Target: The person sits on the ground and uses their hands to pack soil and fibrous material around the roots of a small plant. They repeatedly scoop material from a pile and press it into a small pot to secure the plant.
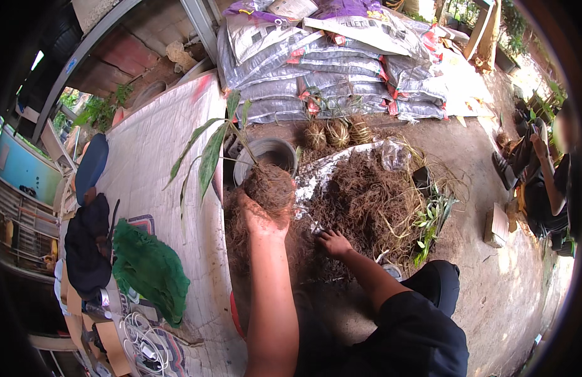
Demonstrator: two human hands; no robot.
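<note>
My left hand cups the root ball of a long-leaved potted-type plant from below; its green leaves lean out to the left. Just behind the root ball stands a grey plastic pot. My right hand rests with fingers apart at the lower left edge of a heap of brown fibrous roots and soil, and I see nothing held in it. The heap lies on a white sheet. Several wrapped root balls stand beyond it. Dry straw-like strands cover the heap's right side.
Stacked silvery sacks stand at the back. A pale covered platform on the left bears green netting and white cable. Cut green leaves lie right of the heap, near my knee. Another person sits at far right.
</note>
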